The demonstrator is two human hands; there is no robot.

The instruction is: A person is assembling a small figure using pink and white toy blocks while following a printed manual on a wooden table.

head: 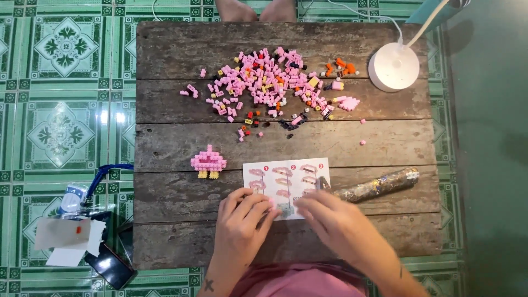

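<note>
Top-down view of a wooden tabletop [165, 49]. A loose brick pile [269, 82] spreads across the far middle, with a white lamp base [394, 66] at the far right corner. Bare wood runs between the pile and the near things: a small pink model [208, 161] at left, an instruction sheet [286, 184] in the centre, a foil roll [377, 185] at right. Both side edges lie open. Two strays [362, 132] dot the right.

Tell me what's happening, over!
Both hands, left hand and right hand, fingers down on instruction sheet. Pink brick pile beyond. Built pink piece left. Nothing blocking.
</note>
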